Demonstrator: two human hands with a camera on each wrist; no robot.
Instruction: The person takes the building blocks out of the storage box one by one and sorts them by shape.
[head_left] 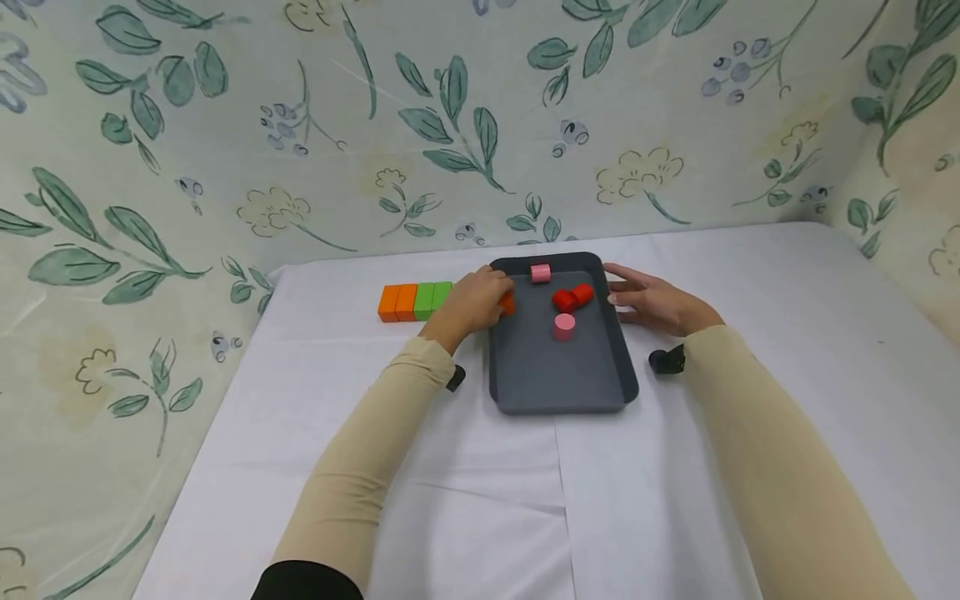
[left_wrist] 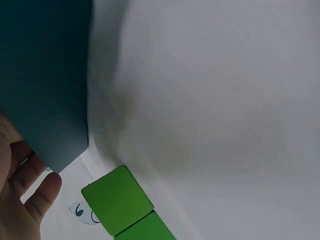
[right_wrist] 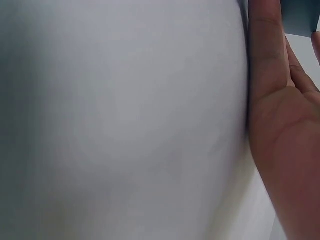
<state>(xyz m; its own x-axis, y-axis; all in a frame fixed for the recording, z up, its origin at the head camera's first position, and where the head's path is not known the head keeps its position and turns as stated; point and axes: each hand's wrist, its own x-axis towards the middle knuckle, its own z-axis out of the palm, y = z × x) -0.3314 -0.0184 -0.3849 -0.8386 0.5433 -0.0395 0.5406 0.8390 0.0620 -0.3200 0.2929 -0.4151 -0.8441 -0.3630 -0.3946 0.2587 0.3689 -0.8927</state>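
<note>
A dark grey tray (head_left: 558, 375) lies on the white cloth between both hands. My left hand (head_left: 471, 307) reaches over its left rim, with curled fingers at an orange block (head_left: 508, 303) that is mostly covered. The left wrist view shows that hand (left_wrist: 22, 192) beside the tray's wall (left_wrist: 50, 90). My right hand (head_left: 654, 302) is at the right rim, its fingers extended along the edge. Inside the tray are red pieces (head_left: 564, 301), a pink cylinder (head_left: 564, 327) and another pink piece (head_left: 540, 272) near the back.
Left of the tray, orange blocks (head_left: 397, 302) and green blocks (head_left: 432, 300) stand in a row, partly behind my left hand. White cloth (head_left: 465, 500) covers the table. A leaf-patterned fabric (head_left: 465, 150) hangs behind it.
</note>
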